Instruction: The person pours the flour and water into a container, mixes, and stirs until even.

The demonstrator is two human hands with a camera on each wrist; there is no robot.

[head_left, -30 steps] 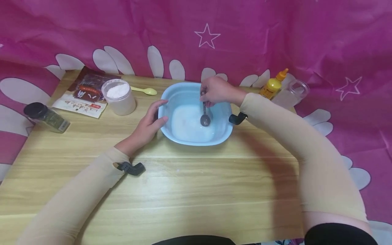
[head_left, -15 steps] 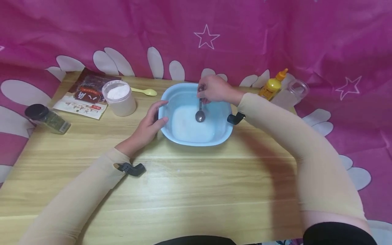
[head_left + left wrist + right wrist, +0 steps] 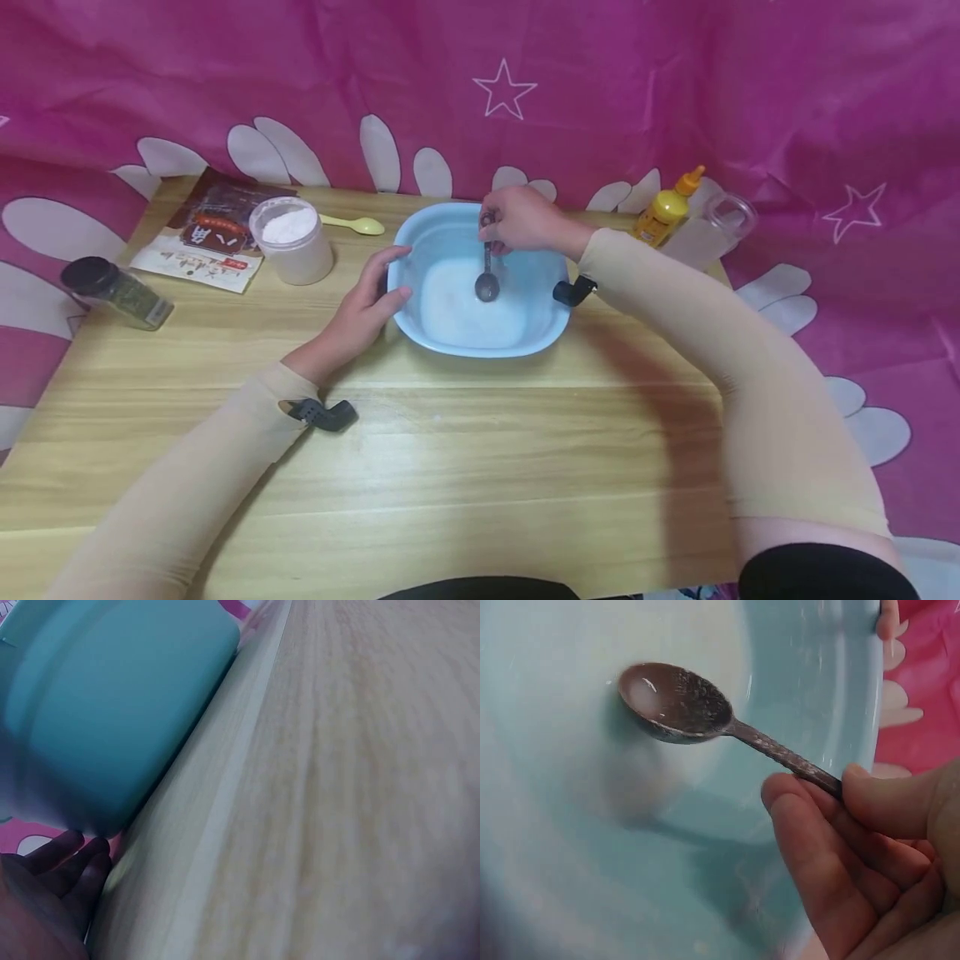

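A pale blue basin [image 3: 431, 329] stands near the back of the table with cloudy whitish liquid in its bottom. My right hand [image 3: 521, 218] pinches the handle of a dark brown spoon [image 3: 676, 703] between thumb and fingers. The spoon's bowl is inside the basin, with a little milky liquid in it and white residue on its surface. Whether the bowl touches the liquid below, I cannot tell. At the basin's left side rests my left hand [image 3: 367, 296], thumb and index fingertip on the rim. Its other fingers [image 3: 79, 866] extend along the outer wall, low near the table.
Left of the basin are an open jar [image 3: 296, 254] of white powder, a pale yellow spoon [image 3: 360, 224], a brown-and-white packet [image 3: 198, 260] and a black-capped spice jar [image 3: 123, 293]. A yellow squeeze bottle [image 3: 663, 215] and a clear container [image 3: 705, 237] stand behind my right forearm.
The spoon and my right hand have shifted left inside the basin, and the bowl sits slightly farther back. My left hand and the basin have stayed in place.
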